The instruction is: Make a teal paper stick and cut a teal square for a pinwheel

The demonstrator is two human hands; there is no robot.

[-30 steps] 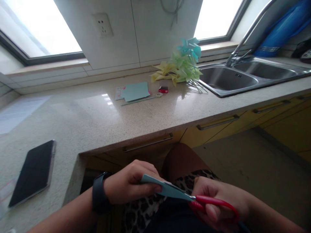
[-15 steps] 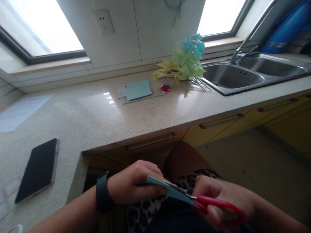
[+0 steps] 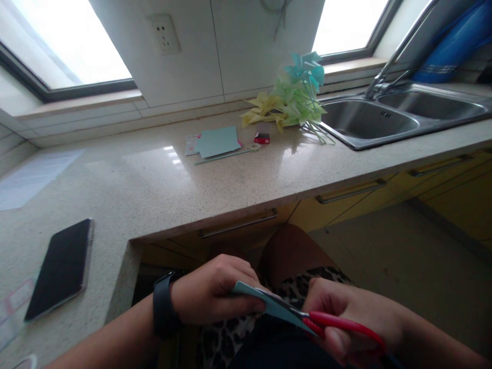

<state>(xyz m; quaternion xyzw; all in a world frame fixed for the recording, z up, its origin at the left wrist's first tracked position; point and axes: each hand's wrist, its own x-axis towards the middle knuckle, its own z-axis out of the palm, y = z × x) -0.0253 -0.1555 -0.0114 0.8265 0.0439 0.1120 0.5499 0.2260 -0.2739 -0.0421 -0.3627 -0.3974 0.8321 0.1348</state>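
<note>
Low in the near middle, over the lap, the left hand (image 3: pixel 209 294) is curled nearly closed, pinching a folded teal paper (image 3: pixel 261 302) between thumb and fingers. The right hand (image 3: pixel 346 318) is wrapped around the red handles of the scissors (image 3: pixel 326 323), whose blades lie along the paper's edge. Compared with half a second ago, the blades sit slightly further into the paper, and both hands have barely shifted. A black phone (image 3: pixel 59 266) lies on the counter (image 3: pixel 230 179) at the near left.

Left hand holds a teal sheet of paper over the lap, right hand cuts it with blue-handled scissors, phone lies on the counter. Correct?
Not quite. In the head view the scissors in the right hand have red handles, not blue. The left hand does hold the teal paper, and the phone lies on the counter.
</note>
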